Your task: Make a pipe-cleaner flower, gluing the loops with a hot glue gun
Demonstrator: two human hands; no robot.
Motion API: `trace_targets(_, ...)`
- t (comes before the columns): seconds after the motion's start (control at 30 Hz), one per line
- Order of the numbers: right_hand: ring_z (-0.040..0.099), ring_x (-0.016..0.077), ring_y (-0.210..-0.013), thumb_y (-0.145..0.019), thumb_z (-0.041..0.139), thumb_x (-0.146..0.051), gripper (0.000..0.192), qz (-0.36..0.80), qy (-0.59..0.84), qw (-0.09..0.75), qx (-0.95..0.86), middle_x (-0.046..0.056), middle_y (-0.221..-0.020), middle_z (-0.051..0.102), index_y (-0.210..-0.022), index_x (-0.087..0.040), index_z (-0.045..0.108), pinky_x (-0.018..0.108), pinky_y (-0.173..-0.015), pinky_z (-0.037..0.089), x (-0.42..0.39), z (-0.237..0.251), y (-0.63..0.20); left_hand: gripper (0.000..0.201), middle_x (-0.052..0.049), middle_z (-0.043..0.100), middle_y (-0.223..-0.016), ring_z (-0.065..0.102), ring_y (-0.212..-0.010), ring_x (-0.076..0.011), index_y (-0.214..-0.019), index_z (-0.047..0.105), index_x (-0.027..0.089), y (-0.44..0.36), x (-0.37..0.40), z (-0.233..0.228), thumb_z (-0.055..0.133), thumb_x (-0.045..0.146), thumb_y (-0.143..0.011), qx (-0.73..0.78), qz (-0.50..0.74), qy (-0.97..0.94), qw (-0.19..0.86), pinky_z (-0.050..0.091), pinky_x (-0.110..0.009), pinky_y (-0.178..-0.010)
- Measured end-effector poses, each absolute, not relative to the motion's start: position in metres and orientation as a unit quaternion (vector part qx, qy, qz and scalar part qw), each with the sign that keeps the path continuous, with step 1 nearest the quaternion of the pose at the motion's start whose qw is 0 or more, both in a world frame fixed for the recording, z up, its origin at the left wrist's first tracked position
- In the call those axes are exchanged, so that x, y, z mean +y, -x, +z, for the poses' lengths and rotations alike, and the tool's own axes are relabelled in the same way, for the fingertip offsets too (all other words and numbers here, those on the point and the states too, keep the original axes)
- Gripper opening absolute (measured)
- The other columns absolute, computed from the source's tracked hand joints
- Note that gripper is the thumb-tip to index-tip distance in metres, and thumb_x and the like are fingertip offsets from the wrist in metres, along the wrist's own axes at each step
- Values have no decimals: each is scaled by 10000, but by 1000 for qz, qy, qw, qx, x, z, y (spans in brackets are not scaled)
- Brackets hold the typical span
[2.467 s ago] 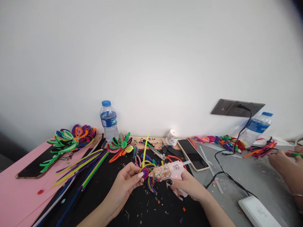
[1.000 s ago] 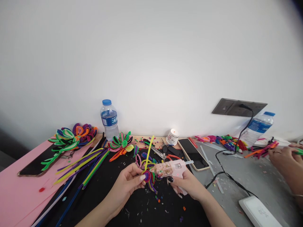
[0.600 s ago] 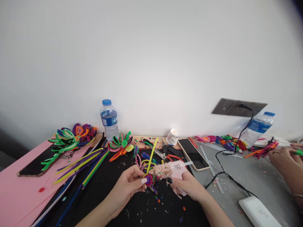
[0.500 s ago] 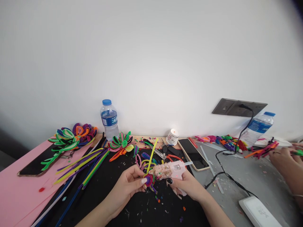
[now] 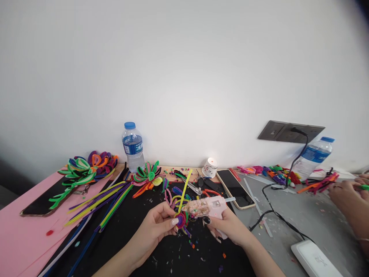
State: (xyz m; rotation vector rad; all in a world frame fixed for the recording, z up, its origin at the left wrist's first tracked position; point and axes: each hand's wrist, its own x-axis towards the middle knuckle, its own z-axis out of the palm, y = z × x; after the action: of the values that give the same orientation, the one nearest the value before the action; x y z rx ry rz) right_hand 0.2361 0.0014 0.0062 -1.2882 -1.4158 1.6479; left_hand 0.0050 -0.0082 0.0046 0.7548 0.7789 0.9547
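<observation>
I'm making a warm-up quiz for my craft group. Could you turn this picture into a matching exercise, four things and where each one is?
Things:
1. Glue gun
2. Purple-and-magenta disc
3. Black plug
4. Phone at the far left

Places:
A. Pushed into the gray wall plate
B. Pinched in the left hand
C. Resting on the pink sheet
D. Gripped in the right hand

Right pairs: 1-D, 2-B, 3-A, 4-C
</observation>
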Motion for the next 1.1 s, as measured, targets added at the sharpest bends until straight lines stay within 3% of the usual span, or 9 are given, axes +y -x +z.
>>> trace_targets(0.6,351,44,-336,-658,654,-506,380,611,492,330,-525,-58,-433,497,-705,-154,519,162,-327,272,2,7,-235,242,28,593,-608,541,-551,-88,-672,520,168,-6,-9,6,752,226,-636,353,432,-336,759,406,-209,-545)
trace_targets(1.1,365,65,-331,-667,654,-503,498,594,504,367,-508,-61,-458,498,-989,-152,510,179,-327,284,5,5,-236,248,28,591,-615,538,-550,-86,-663,523,167,-7,-8,6,761,227,-625,359,425,-332,762,407,-205,-539)
